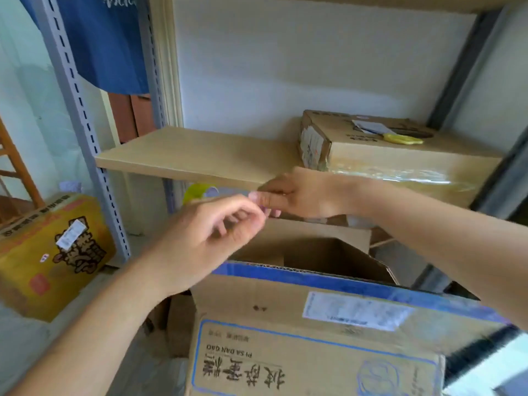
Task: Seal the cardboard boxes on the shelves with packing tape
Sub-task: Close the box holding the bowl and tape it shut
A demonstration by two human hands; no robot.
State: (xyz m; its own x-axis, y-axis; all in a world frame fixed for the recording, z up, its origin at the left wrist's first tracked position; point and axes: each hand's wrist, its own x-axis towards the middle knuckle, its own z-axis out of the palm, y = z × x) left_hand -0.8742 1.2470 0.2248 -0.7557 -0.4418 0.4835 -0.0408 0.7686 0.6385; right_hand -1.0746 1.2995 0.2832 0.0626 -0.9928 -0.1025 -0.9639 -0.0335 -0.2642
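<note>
Nearest the camera, an open brown cardboard box with blue edging and printed characters [300, 338] is seen, its flaps raised and a white label stuck to the near flap. Above its opening the left hand [211, 238] is held with fingers curled, thumb and forefinger meeting at the tips; what is pinched cannot be told through the blur. The right hand [300, 195] is held just beside it, fingers curled, thumb pressed against forefinger; the fingertips of both hands almost touch. A yellowish roll of packing tape [200, 192] is partly seen behind the left hand, under the shelf edge. On the pale wooden shelf board [194, 155] a closed brown cardboard box wrapped in clear tape [385, 155] is placed at the right. A yellow printed carton [54, 252] is seen at lower left, beside the grey slotted upright [83, 132]. A blue cloth [105, 41] is hung at upper left.
</note>
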